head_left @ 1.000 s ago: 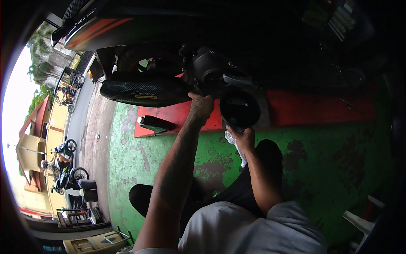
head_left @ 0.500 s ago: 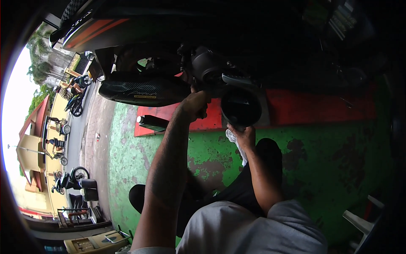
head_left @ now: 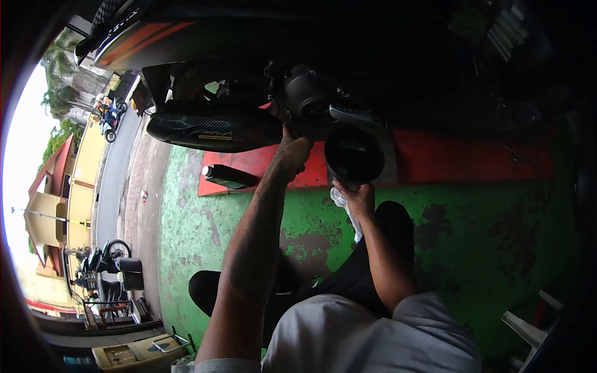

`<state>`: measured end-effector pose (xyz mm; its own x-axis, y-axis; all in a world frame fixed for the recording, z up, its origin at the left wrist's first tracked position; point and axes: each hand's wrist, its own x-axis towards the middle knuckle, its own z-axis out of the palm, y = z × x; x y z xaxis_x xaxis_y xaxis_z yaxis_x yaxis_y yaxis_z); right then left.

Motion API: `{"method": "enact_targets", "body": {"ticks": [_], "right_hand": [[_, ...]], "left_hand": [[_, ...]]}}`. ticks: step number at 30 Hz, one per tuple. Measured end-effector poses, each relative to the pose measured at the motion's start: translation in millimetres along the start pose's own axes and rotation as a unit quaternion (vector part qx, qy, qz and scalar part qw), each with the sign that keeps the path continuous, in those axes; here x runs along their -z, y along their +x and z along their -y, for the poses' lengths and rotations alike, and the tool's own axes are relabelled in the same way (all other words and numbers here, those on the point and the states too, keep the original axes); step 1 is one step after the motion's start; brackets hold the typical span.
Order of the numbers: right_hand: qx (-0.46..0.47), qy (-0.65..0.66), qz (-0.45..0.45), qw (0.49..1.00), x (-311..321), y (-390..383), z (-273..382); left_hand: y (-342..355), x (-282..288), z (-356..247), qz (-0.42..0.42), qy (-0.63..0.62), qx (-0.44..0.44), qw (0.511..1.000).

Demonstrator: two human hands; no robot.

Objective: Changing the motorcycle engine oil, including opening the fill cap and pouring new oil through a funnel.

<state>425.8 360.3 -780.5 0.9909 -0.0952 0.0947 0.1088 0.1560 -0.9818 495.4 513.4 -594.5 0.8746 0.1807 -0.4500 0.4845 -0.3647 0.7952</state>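
Observation:
My left hand (head_left: 295,153) reaches up beneath the engine of a dark motorcycle (head_left: 305,93), beside its black exhaust muffler (head_left: 214,129). Its fingers are curled closed; whatever they grip is hidden in shadow. In my right hand (head_left: 359,200) are the near rim of a round black pan (head_left: 354,155) and a crumpled white cloth (head_left: 346,208). The pan is tilted below the engine, just right of my left hand. Its inside is dark, with a small bright reflection.
A red platform (head_left: 460,158) lies under the motorcycle, with a dark bottle with a white cap (head_left: 229,176) lying at its left. Peeling green floor (head_left: 311,239) surrounds my knees. A pale plastic chair (head_left: 528,329) is at lower right; a street with riders (head_left: 112,115) lies left.
My left hand has shifted only slightly under the engine. My right hand still holds the pan and cloth in place. Out on the street, the passing vehicles have moved.

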Motion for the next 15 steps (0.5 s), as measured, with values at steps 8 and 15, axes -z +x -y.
{"method": "enact_targets", "body": {"ticks": [8,15], "right_hand": [[-0.012,-0.023,0.01,1.0,-5.3,-3.1,-1.9],[-0.012,-0.023,0.012,1.0,-3.4,-3.4,-8.7]], "left_hand": [[13.0,9.8,34.7,-0.025,0.083,-0.075,0.993],[8.9,19.5,32.3,-0.02,0.199,-0.09,0.976]]}}
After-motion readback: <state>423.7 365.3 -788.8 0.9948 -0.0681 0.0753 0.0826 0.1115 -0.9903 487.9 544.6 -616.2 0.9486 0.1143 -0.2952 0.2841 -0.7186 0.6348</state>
